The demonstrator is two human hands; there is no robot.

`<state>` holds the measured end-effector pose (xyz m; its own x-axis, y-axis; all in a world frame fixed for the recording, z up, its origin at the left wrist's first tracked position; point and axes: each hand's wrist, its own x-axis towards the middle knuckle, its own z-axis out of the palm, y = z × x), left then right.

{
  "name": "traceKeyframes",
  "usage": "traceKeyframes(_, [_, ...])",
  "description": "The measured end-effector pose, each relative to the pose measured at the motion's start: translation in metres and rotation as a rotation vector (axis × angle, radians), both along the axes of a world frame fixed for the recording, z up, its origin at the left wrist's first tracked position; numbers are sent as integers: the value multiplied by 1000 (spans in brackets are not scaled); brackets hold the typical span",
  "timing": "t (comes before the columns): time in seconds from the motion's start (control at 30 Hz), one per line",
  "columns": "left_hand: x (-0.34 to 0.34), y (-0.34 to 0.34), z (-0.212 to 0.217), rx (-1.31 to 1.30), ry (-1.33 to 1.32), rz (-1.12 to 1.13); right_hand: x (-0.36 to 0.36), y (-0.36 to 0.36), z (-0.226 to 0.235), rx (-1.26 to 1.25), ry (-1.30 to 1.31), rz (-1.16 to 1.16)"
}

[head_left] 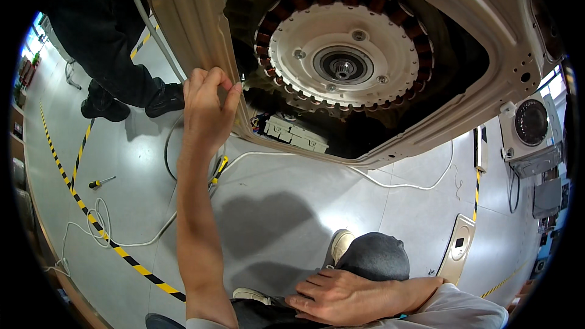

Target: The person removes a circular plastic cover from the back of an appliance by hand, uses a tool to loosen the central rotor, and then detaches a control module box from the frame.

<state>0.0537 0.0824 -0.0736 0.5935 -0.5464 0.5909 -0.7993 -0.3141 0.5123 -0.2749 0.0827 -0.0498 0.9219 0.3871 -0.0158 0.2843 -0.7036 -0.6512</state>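
Observation:
In front of me stands the opened back panel [426,137] of a washing machine. Through its cutout shows a round motor stator [292,42] ringed with copper coils, with a splined shaft [343,71] at its centre. My left hand [209,100] reaches up to the left edge of the cutout, fingers bent and pinched together. A tiny shiny bit shows by the thumb; what the fingertips hold, if anything, is hidden. Low inside the cutout sits a white connector box [295,133] with wires beside it. My right hand [332,295] lies flat over my lap, fingers stretched out, holding nothing.
A screwdriver [101,182] lies on the floor at left; a yellow-and-black tool handle [220,169] lies beside my left forearm. White cable [405,185] trails below the machine. A person in dark trousers [116,42] stands at left. A beige panel [457,245] lies at right.

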Motion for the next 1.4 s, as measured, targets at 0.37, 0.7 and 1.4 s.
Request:
traceKeyframes(0.37, [-49,68,93,-61,352,-696,14,-9,49,44,22,-95])
traceKeyframes(0.7, [-110,138,136,-596,287,-1333,19,-1,34,139,-4,-16])
traceKeyframes(1.4, [-70,156,182,152,79,-1672,16,2,33,37,-36,-33])
